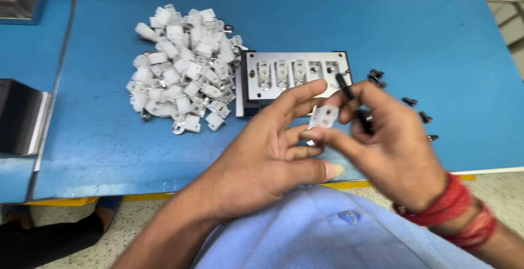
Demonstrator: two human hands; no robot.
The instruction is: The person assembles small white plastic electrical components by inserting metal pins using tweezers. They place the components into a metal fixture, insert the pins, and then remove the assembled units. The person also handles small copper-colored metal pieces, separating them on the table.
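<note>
A small white clip, pinched between the right hand and the loosely open left hand near the metal tray, could have been dropped if the pinch loosened.

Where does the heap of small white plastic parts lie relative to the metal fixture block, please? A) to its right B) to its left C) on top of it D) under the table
B: the heap of white parts lies on the blue table, left of the metal fixture block.
</note>
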